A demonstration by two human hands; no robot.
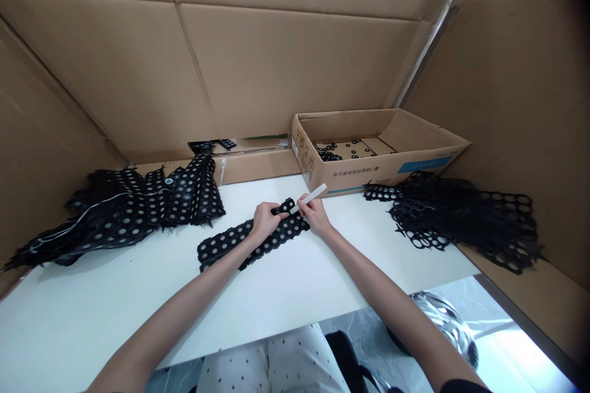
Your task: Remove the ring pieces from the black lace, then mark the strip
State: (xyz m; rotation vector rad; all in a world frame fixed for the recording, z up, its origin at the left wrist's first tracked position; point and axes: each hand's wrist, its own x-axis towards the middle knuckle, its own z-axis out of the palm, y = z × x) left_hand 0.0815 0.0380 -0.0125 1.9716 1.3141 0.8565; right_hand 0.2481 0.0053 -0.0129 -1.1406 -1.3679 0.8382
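A black sheet with rows of round holes (225,242) lies slantwise on the white table in front of me. My left hand (265,219) is closed on the sheet near its far right end, fingers pinching its edge. A white pen-like stick (315,192) is gripped in my right hand (315,214), its lower tip against the sheet close to my left fingertips. The stick's top end points up and right. My right hand rests at the sheet's right end, and its fingers partly hide that end.
A cardboard box (369,171) holding small black rings (328,152) stands at the back right. Perforated black sheets (133,202) are heaped at the left. A pile of black sheets with larger holes (465,215) overhangs the table's right edge. Cardboard walls (295,67) surround the white table (295,295).
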